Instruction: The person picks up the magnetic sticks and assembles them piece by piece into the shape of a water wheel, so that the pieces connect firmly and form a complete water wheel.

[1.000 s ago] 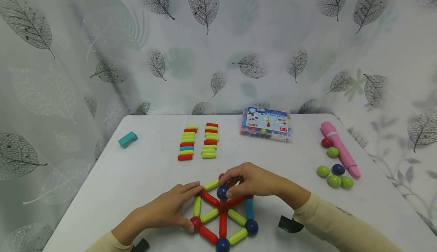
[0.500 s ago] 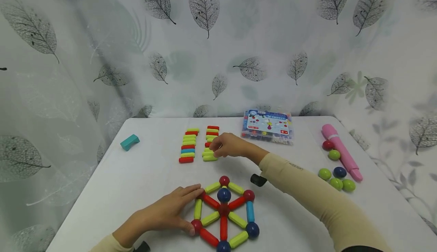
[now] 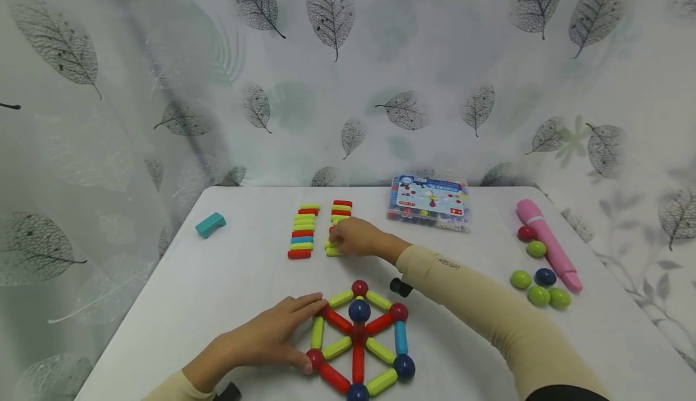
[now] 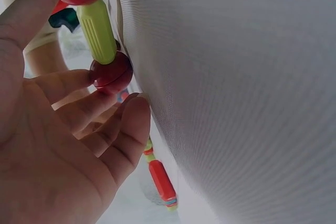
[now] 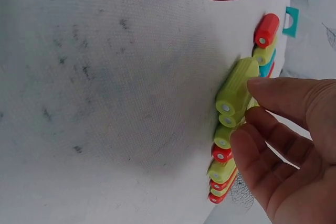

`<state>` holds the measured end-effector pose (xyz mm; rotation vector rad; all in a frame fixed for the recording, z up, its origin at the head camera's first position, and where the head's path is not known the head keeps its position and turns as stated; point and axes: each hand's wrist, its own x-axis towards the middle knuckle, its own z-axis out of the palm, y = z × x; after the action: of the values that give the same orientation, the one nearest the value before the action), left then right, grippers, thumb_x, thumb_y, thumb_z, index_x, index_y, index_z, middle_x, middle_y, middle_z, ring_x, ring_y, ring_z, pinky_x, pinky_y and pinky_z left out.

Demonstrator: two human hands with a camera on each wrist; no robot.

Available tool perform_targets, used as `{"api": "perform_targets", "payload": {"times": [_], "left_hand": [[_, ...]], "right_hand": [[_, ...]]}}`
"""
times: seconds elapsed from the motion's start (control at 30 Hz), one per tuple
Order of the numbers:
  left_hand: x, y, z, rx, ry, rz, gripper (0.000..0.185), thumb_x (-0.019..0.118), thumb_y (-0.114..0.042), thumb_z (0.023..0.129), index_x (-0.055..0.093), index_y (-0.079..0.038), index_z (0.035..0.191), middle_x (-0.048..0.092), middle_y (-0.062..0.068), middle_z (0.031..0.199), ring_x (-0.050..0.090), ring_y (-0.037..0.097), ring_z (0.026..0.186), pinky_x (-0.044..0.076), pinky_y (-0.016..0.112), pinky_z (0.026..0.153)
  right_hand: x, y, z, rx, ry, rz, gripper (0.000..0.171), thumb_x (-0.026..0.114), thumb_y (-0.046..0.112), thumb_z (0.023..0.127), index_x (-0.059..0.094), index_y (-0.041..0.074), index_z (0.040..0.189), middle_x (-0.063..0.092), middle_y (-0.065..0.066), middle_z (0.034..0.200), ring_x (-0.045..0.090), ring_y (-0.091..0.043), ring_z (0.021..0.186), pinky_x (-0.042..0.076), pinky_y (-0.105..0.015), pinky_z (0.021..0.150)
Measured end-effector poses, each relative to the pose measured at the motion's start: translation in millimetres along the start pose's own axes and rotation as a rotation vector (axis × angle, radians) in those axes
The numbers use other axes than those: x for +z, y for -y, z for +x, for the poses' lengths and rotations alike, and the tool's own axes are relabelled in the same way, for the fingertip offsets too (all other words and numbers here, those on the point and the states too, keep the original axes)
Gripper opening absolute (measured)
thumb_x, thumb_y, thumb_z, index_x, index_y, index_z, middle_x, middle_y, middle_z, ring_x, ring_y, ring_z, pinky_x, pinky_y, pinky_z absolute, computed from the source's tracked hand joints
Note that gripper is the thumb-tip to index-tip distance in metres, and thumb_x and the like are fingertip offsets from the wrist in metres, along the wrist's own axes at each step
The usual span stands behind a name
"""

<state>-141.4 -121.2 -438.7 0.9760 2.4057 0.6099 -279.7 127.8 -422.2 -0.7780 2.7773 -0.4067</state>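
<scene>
While spread left hand (image 3: 272, 333) touches two red balls (image 4: 112, 72), right hand (image 3: 356, 237), grip unclear, at rods (image 5: 232, 94), wheel (image 3: 359, 333)'s twelve o'clock; nine-rod row (image 3: 302, 240), eleven.

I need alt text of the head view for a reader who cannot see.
A right hand reaches into a row of coloured rods; the left hand touches a wheel-shaped frame of rods and balls on a white table.

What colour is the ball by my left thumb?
Red. The ball shows best in the head view.
</scene>
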Motion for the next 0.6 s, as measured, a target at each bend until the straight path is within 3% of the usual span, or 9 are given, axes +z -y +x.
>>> {"api": "perform_targets", "payload": {"times": [0.23,0.47,0.6], "left_hand": [[-0.5,-0.6,0.3,-0.005,0.003,-0.002,0.1,0.082,-0.062,0.074,0.038,-0.031,0.158,0.038,-0.004,0.162,0.044,0.024,0.137,0.051,0.049,0.105],[-1.2,-2.6,0.3,0.001,0.001,-0.008,0.101,0.083,-0.06,0.073,0.038,-0.03,0.158,0.038,-0.004,0.162,0.043,0.024,0.138,0.051,0.049,0.104],[-1.3,-2.1,-0.1,0.007,-0.003,-0.006,0.101,0.084,-0.06,0.073,0.038,-0.029,0.158,0.038,-0.003,0.162,0.043,0.025,0.139,0.052,0.049,0.103]], "right_hand": [[2.4,5.3,4.0,0.029,-0.002,-0.056,0.024,0.074,0.019,0.094,0.077,0.016,0.117,0.071,0.002,0.109,0.059,-0.014,0.096,0.054,-0.031,0.093],[8.7,8.4,3.3,0.012,-0.01,-0.109,0.015,0.073,0.022,0.095,0.076,0.018,0.11,0.068,0.004,0.103,0.058,-0.013,0.093,0.054,-0.03,0.09],[11.5,10.6,3.1,0.01,0.002,-0.128,0.019,0.073,0.022,0.095,0.076,0.018,0.113,0.068,0.005,0.101,0.059,-0.013,0.09,0.054,-0.03,0.088]]}}
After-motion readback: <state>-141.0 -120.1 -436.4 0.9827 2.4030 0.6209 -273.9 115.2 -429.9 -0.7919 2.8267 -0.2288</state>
